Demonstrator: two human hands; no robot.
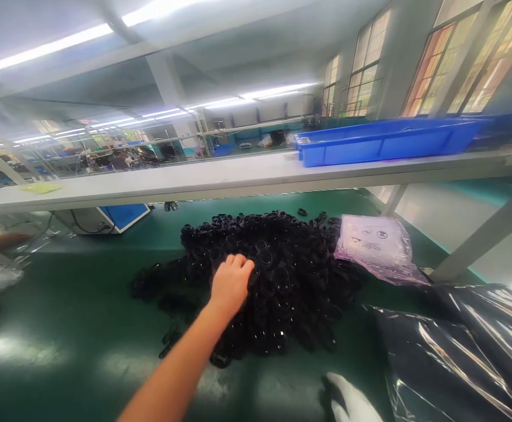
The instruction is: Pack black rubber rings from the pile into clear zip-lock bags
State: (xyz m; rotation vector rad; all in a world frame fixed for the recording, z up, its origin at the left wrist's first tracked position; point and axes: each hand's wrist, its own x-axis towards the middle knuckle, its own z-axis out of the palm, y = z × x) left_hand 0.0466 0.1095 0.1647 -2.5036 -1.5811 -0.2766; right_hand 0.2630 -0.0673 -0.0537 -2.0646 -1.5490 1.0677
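Observation:
A heap of black coiled cables point(277, 281) lies on the green tabletop point(84, 316). My left hand point(232, 281), bare, rests on the near left side of the heap. Its fingers are curled down around a black coiled cable, and the fingertips are partly hidden among the coils. At the bottom edge my right hand point(355, 401), in a white glove, is only partly in view. A gap shows between its fingers, nothing is visible in them, and it lies apart from the heap.
Black plastic bags point(453, 357) cover the right side. A pinkish clear bag with a printed label point(372, 240) lies beside the heap. Above, a white shelf point(172, 181) carries a blue bin point(383, 143) and a yellow sheet point(40, 188). A blue-and-white box point(106, 218) stands behind at left.

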